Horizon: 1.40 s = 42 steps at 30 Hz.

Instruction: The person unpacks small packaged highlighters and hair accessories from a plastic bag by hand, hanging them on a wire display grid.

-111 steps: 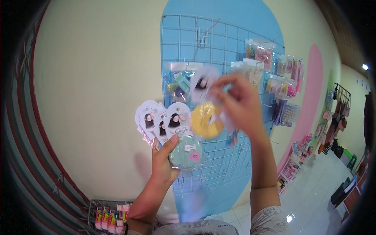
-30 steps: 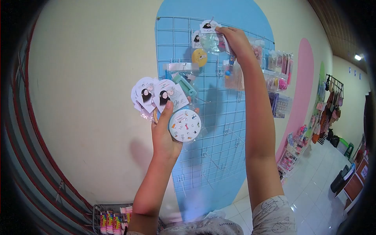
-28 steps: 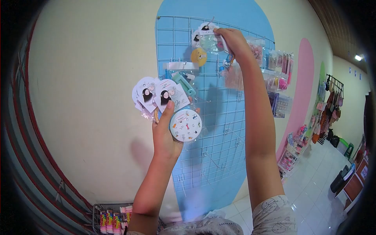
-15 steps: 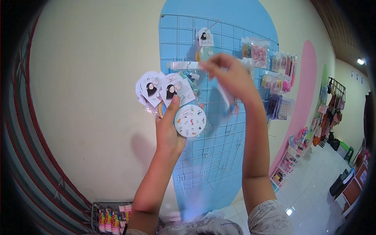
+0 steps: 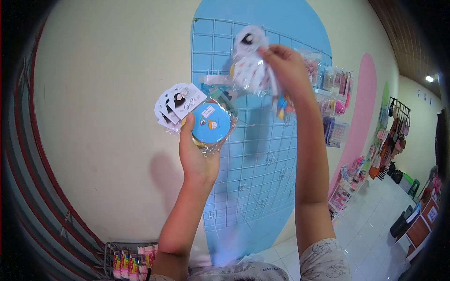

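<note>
My left hand [image 5: 199, 157] is closed round a fanned stack of carded packets; the front one shows a blue round item [image 5: 212, 122] in clear plastic below a white card [image 5: 188, 100]. Higher up, my right hand [image 5: 281, 63] pinches the card edge of a white round packet [image 5: 254, 72], slightly blurred, in front of the upper wire grid [image 5: 220, 28]. A yellow-orange edge shows behind that packet. Whether its card is on a hook cannot be made out.
More plastic packets [image 5: 335, 131] hang on the grid's right side. Bare hooks stick out lower down. A wire basket [image 5: 108, 262] of pink tubes stands at lower left, a stocked white rack [image 5: 341, 199] at right, and bags [image 5: 398, 119] hang farther back.
My right hand now holds a white round packet up at the grid's top. In my left hand the white round packet no longer shows in front; a blue one does. The left hand has shifted slightly left.
</note>
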{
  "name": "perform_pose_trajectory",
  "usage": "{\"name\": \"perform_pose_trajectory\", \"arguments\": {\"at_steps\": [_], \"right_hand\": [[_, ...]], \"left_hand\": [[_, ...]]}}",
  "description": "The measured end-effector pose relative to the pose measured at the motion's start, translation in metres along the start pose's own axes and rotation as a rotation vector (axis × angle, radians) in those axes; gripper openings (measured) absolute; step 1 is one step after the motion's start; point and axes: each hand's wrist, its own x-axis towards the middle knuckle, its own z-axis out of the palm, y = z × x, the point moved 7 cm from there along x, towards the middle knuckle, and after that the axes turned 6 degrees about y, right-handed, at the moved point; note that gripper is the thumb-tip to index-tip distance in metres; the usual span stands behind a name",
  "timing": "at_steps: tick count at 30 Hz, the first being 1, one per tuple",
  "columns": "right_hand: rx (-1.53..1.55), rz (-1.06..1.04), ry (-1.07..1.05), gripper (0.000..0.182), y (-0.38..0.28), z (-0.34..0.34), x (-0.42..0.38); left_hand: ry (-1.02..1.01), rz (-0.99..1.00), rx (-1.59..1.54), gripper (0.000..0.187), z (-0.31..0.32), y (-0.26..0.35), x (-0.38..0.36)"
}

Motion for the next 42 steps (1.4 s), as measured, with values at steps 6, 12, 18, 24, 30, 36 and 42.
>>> {"name": "perform_pose_trajectory", "arguments": {"at_steps": [6,12,18,24,30,36,42], "right_hand": [[0.043,0.041,0.048,0.033,0.012,-0.029,0.051],[0.018,0.095,-0.063,0.031,0.012,-0.022,0.05],[-0.17,0.047,0.061,0.034,0.026,-0.019,0.056],[-0.531,-0.26,0.328,0.032,0.058,0.0,0.064],[-0.079,-0.1,0.14,0.031,-0.013,-0.013,-0.042],[-0.115,0.076,-0.394,0.021,-0.006,0.042,-0.086],[-0.005,-0.072,0.004,0.029,0.006,0.009,-0.027]], "left_hand": [[-0.039,0.011,0.036,0.036,-0.002,0.003,-0.002],[-0.035,-0.025,0.005,0.039,-0.001,-0.002,-0.006],[-0.057,-0.02,0.02,0.04,-0.001,-0.001,-0.009],[-0.088,-0.079,0.047,0.037,-0.006,-0.011,-0.008],[0.078,-0.018,0.111,0.036,-0.018,-0.008,-0.006],[-0.018,-0.032,0.076,0.036,-0.014,-0.018,0.004],[-0.012,-0.024,0.026,0.043,0.0,-0.011,-0.001]]}}
